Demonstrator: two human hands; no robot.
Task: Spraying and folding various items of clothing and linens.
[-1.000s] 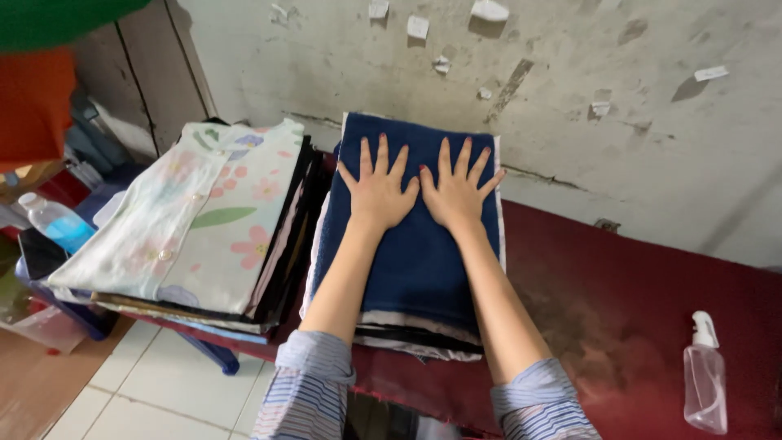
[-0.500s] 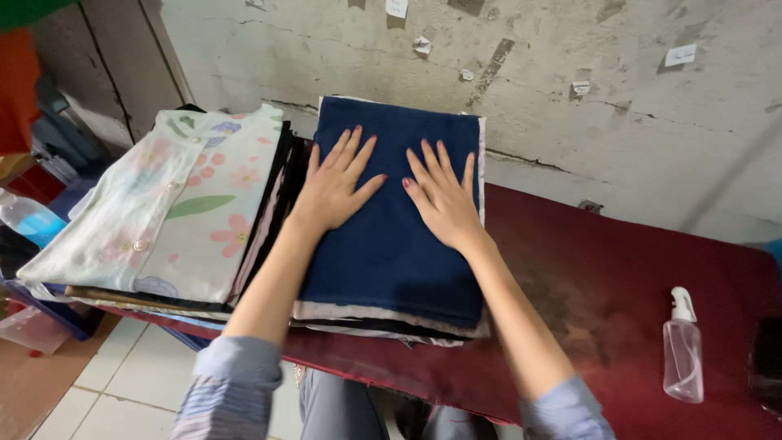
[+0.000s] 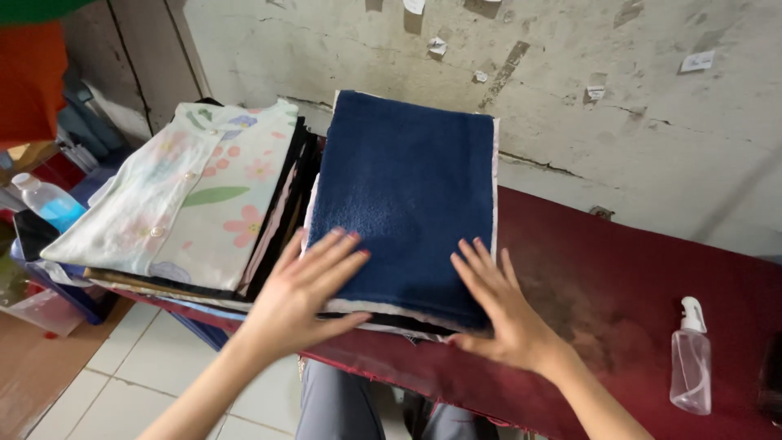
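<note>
The folded navy towel topped a stack of folded fabric on the maroon counter, just beside a floral shirt (also stacked). The left hand and right hand lay flat at its near edge, fingers spread, gripping nothing.

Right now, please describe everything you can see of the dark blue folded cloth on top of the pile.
The dark blue folded cloth is a rectangle of thick, fuzzy, towel-like fabric. It lies flat and neat on top of a stack of folded fabrics, whose white and black edges show beneath it. The stack rests on a dark red table, against a worn wall. The left hand lies flat on its near left corner; the right hand presses its near right corner.
</note>
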